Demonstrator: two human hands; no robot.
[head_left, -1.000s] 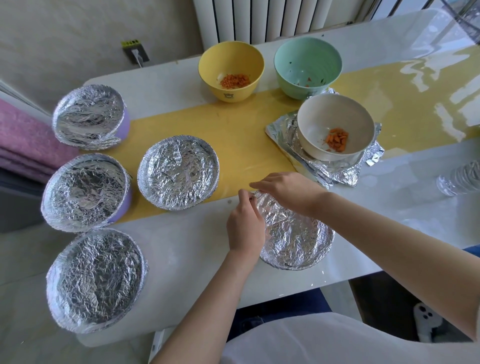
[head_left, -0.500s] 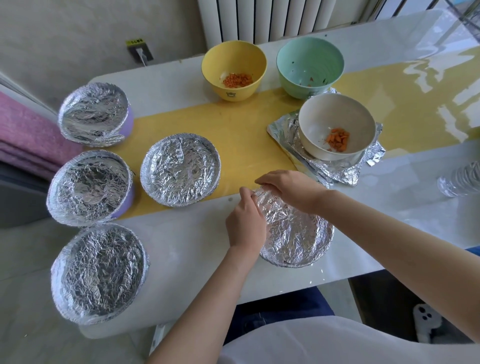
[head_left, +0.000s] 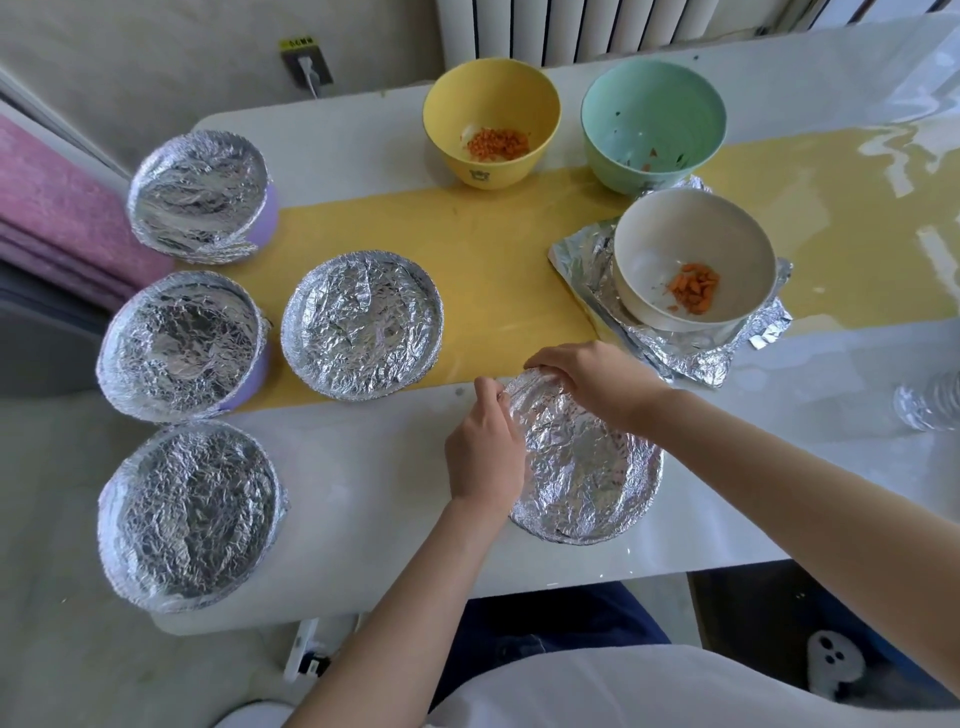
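Observation:
A bowl covered with crumpled foil (head_left: 587, 467) sits near the table's front edge. My left hand (head_left: 485, 452) lies at its left rim, fingertips pinching the foil at the far-left edge. My right hand (head_left: 587, 379) curls over the far rim, fingers pressing the foil down around the edge. Both wrists hide part of the rim.
Several other foil-covered bowls stand at the left (head_left: 192, 514) (head_left: 182, 343) (head_left: 200, 195) (head_left: 363, 325). A yellow bowl (head_left: 491, 122) and a white bowl (head_left: 693, 260) on a foil sheet hold orange bits; a green bowl (head_left: 652, 122) is behind. A bottle (head_left: 930, 405) lies at the right edge.
Both hands stay on the far rim of the near foil bowl, shifting only slightly along the edge. The view has drifted a little.

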